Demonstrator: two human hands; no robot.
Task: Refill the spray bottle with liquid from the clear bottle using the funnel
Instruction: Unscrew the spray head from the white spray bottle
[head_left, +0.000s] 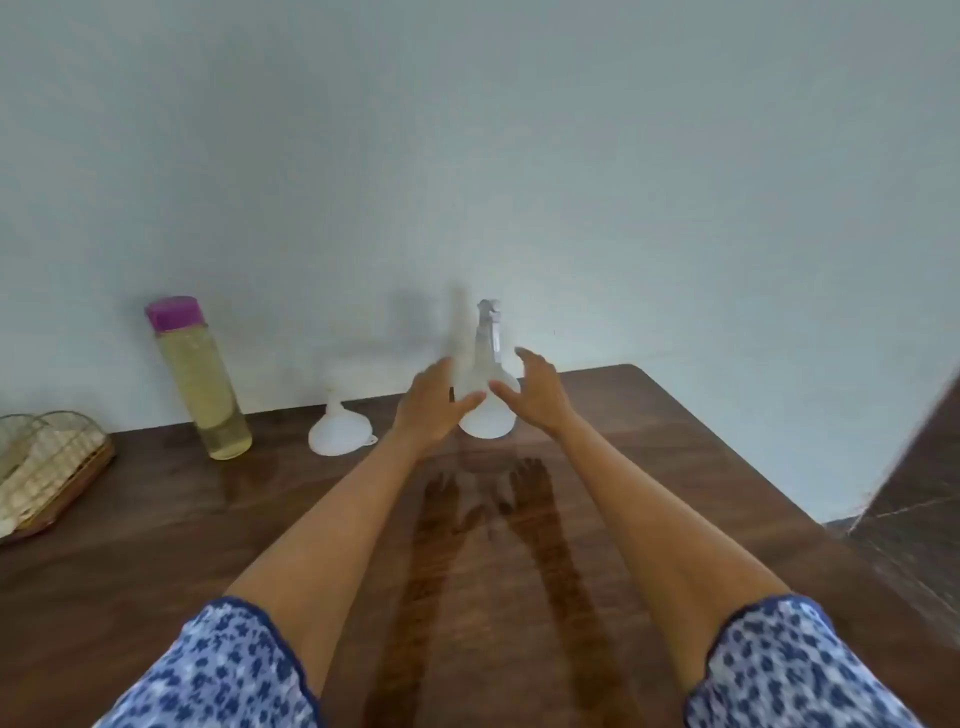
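A translucent white spray bottle (489, 410) with a trigger head stands near the table's far edge by the wall. My left hand (434, 405) and my right hand (537, 397) are stretched out on either side of it, fingers spread and relaxed, holding nothing; whether they touch it I cannot tell. A white funnel (340, 434) lies mouth-down to the left of the bottle. Further left stands a tall clear bottle (202, 384) of pale yellow liquid with a purple cap.
A dark wooden table (260, 519) carries everything and ends at the pale wall behind. A woven basket with a wire frame (47, 467) sits at the left edge. The table's right corner lies past my right hand, with dark floor beyond.
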